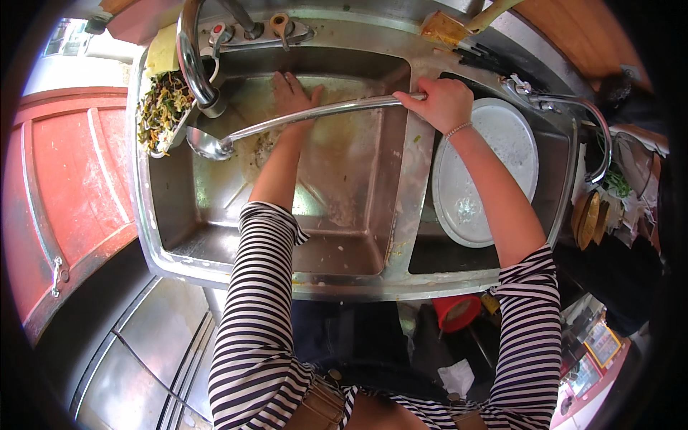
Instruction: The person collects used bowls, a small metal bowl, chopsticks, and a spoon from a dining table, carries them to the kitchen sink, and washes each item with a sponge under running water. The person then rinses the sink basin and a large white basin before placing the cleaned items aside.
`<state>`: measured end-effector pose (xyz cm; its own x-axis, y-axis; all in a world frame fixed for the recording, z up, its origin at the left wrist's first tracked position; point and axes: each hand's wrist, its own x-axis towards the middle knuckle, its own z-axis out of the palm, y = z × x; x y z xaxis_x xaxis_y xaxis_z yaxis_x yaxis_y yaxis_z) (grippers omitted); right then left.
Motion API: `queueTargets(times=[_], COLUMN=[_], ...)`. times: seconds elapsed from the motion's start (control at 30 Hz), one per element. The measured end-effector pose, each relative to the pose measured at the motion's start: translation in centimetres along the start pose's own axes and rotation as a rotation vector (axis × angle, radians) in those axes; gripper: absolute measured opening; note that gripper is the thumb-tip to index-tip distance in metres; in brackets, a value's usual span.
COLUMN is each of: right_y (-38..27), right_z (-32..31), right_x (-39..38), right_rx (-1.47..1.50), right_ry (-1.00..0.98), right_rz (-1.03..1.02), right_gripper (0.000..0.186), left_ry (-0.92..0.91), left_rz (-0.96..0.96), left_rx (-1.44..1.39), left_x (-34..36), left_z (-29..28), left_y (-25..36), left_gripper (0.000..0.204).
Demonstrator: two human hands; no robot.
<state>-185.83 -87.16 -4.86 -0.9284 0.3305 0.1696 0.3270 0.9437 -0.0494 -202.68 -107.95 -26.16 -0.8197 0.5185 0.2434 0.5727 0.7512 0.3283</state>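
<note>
My right hand (pixel 443 104) is closed round the handle end of a long metal ladle (pixel 315 112), above the divider between two sink basins. The ladle slants down to the left, its bowl near the faucet spout (pixel 213 106). Down in the large left basin (pixel 337 215), my left hand (pixel 292 94) lies with fingers spread near the far wall, partly behind the ladle handle; nothing shows in it. A big white oval plate or lid (pixel 486 172), wet and spotted, leans in the right basin (pixel 545 179) below my right forearm.
Food scraps (pixel 165 111) are heaped in a container at the sink's left corner, beside a yellow cloth (pixel 162 51). Two tap handles (pixel 282 26) stand behind the left basin. A second curved faucet (pixel 598 136) is at the right. A red door (pixel 68 193) stands left; a red bucket (pixel 456 312) sits below.
</note>
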Motion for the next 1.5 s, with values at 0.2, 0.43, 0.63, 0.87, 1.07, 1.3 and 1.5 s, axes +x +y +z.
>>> queueTargets(times=[0.2, 0.43, 0.63, 0.87, 1.07, 1.3, 1.5], right_y=[0.1, -0.2, -0.1, 0.0, -0.2, -0.1, -0.1], right_z=[0.4, -0.1, 0.0, 0.2, 0.0, 0.1, 0.2], right_x=[-0.1, 0.0, 0.1, -0.2, 0.0, 0.0, 0.0], right_rx=[0.001, 0.017, -0.013, 0.002, 0.001, -0.045, -0.025], right_ry=[0.037, 0.005, 0.006, 0.075, 0.022, -0.003, 0.014], right_rz=[-0.025, -0.015, -0.021, -0.047, -0.022, -0.019, -0.032], right_gripper=[0.053, 0.051, 0.05, 0.048, 0.049, 0.05, 0.05], left_ry=[-0.059, -0.192, -0.546, -0.153, -0.133, -0.384, -0.559], left_rz=[0.07, -0.073, -0.305, -0.337, 0.027, 0.514, 0.5], left_rx=[0.05, 0.162, 0.076, 0.197, -0.261, -0.091, -0.101], left_x=[-3.3, -9.2, -10.0, -10.9, -12.0, -6.6, -10.6], left_z=[1.1, -3.0, -9.6, -8.9, -8.1, -6.9, -10.1], left_y=[1.4, -2.2, -11.0, -14.4, -7.9, -5.0, -8.0], left_gripper=[0.059, 0.041, 0.039, 0.06, 0.063, 0.056, 0.054])
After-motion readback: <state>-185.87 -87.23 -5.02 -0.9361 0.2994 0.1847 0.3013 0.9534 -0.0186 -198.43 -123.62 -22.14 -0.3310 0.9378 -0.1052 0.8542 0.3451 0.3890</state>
